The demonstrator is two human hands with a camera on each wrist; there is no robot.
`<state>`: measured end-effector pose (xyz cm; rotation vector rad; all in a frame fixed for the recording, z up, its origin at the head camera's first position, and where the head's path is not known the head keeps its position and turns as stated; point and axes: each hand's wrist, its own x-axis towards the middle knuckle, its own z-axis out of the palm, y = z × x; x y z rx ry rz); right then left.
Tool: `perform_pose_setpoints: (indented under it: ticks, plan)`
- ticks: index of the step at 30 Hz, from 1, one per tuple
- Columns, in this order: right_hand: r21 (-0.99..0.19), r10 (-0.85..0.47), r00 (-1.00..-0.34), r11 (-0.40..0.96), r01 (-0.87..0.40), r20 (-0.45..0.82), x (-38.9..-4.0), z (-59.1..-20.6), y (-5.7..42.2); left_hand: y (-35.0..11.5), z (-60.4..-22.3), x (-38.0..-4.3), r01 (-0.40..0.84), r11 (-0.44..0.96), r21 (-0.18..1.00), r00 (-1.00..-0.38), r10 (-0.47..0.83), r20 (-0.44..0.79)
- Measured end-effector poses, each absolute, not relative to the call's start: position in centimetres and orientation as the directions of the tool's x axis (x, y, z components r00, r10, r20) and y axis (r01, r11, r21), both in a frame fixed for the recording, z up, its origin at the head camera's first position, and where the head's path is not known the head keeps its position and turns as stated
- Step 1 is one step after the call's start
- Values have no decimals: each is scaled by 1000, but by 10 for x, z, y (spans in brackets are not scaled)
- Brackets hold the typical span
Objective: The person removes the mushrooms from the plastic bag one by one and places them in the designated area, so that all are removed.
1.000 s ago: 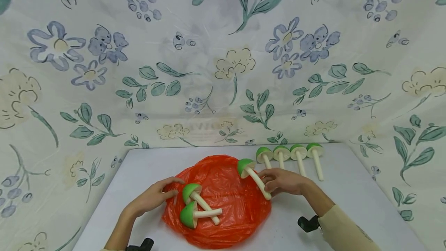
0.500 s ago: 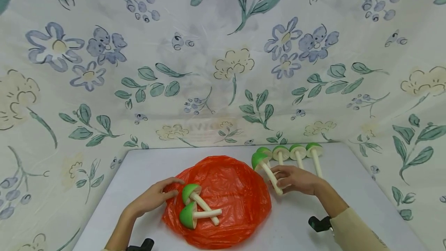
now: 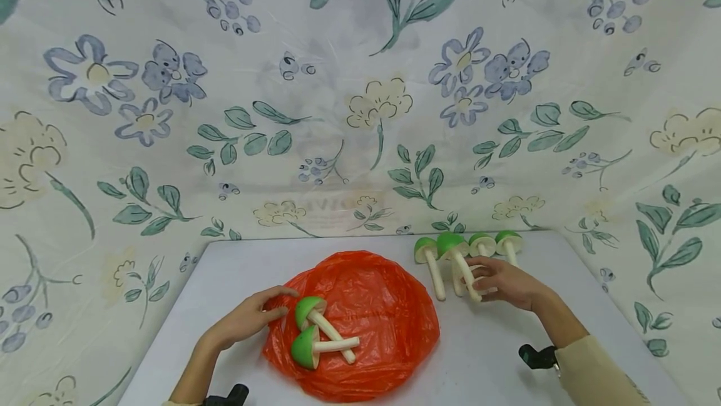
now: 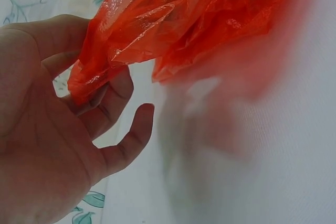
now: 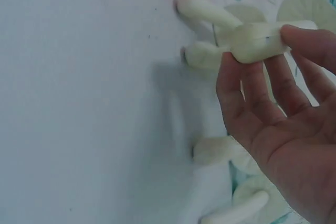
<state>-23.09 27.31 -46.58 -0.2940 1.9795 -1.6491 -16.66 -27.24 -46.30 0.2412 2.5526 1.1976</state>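
My right hand (image 3: 507, 282) pinches the stem of a toy mushroom (image 3: 452, 246) with a green cap and cream stem. In the right wrist view, thumb and fingertips grip this stem (image 5: 257, 43) above the table. The held mushroom overlaps one in the back row, partly hiding it. At the bag's left edge, my left hand (image 3: 243, 318) holds the thin red plastic bag (image 3: 388, 331). A fold of the bag (image 4: 136, 40) lies between thumb and fingers in the left wrist view. Two similar mushrooms lie crossed on the bag, one upper (image 3: 308, 309) and one lower (image 3: 305, 350).
Along the back right of the white table (image 3: 479, 356) lies a row of several mushrooms, including a leftmost one (image 3: 425, 249) and a rightmost one (image 3: 509, 242). A floral curtain (image 3: 338, 112) hangs behind the table and along its sides.
My right hand has carried its mushroom right and away from the bag, to the back row. The left hand, the bag and the two mushrooms on it have stayed put.
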Motion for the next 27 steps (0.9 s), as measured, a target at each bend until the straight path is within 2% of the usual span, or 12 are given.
perform_pose_setpoints:
  ticks: [11, 27]
  plan:
    - [-962, -309, -928, 235, 139, -209, -230, -474, 304, -275, -465, -169, 48, 624, 780, -930, 313, -194]
    - [-969, -254, -956, 232, 89, -149, -226, -475, 335, -276, -467, -168, 28, 618, 786, -932, 300, -203]
